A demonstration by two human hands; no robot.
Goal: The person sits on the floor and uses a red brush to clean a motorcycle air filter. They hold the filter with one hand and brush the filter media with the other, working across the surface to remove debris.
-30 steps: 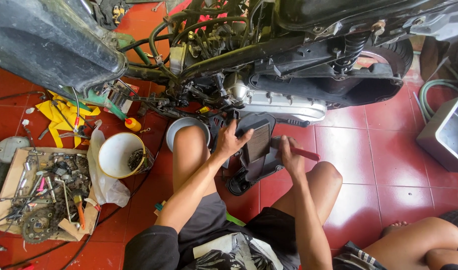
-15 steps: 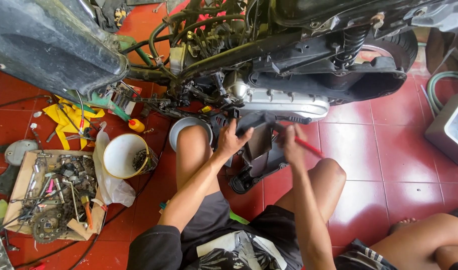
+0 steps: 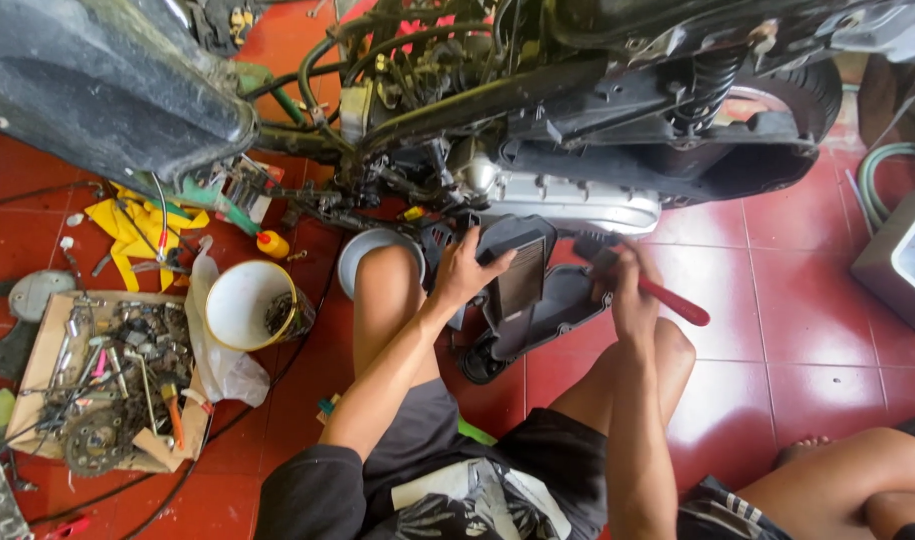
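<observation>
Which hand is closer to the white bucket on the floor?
Left. The left hand grips the black cover just right of the white bucket, with a knee between them. The right hand, holding a red-handled brush, is farther right.

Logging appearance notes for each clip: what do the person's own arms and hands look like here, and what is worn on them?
Both arms are bare from the shoulder area down. The left hand and right hand wear no gloves, and no watch, ring or wristband shows. The dark sleeve of a short-sleeved shirt covers only the left upper arm. The right sleeve is out of view.
</observation>
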